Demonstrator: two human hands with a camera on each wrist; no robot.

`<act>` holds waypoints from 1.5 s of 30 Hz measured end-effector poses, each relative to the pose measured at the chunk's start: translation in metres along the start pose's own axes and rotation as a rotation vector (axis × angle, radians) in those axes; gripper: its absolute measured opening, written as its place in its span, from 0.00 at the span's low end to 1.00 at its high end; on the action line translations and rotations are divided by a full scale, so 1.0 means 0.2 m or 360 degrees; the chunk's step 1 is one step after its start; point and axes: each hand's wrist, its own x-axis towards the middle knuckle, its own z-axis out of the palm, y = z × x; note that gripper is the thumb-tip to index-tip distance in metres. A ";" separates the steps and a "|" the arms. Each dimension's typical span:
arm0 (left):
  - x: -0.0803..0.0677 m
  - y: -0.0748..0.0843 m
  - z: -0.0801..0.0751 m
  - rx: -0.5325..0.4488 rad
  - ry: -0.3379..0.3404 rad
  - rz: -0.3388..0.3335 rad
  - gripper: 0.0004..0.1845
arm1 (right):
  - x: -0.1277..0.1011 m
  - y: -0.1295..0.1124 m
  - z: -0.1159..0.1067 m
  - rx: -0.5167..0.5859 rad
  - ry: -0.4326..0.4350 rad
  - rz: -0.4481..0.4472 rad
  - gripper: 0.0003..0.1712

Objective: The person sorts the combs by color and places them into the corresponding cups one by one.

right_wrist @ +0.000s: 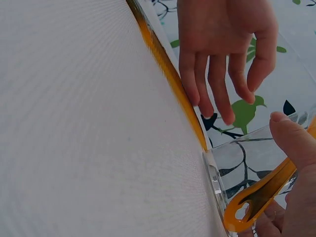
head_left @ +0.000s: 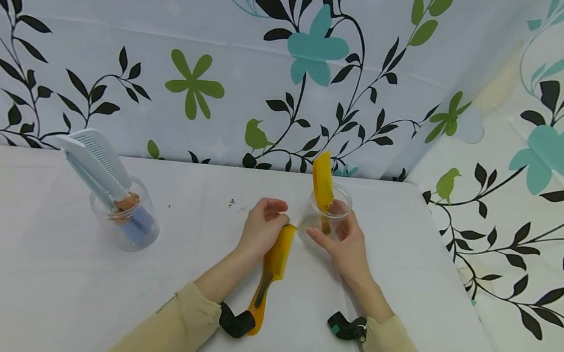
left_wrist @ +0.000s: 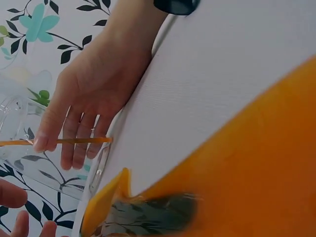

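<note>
Left hand [head_left: 263, 222] gripping flat orange plastic comb [head_left: 271, 273] on white table [head_left: 25, 258]. Right hand [head_left: 345, 244] wrapped round clear plastic cup [head_left: 329, 208] at 2 o'clock, second orange comb [head_left: 321, 185] upright inside. Step: loading combs; next likely lift, tilt handle-down into cup.

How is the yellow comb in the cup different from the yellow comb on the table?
The comb in the clear cup stands tilted, its top poking above the rim of the clear cup, which the right hand holds. The comb on the table lies flat, its far end under the left hand. Both are yellow-orange.
</note>
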 end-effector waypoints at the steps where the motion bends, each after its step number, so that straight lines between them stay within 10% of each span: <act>1: -0.01 -0.01 0.00 0.0039 -0.0003 0.0011 0.16 | 0.00 0.00 0.00 -0.0003 0.0001 -0.0002 0.43; 8: -0.10 -0.05 -0.05 0.0168 -0.0061 0.0022 0.20 | 0.06 0.16 0.00 0.0001 0.0011 -0.0014 0.44; 23: -0.30 -0.01 -0.20 -0.0102 -0.0215 -0.0296 0.26 | 0.06 0.17 0.00 -0.0004 0.0034 -0.0072 0.43; 45: -0.31 -0.01 -0.12 -0.0393 -0.0196 -0.0326 0.30 | 0.07 0.16 0.00 0.0010 0.0006 0.0009 0.44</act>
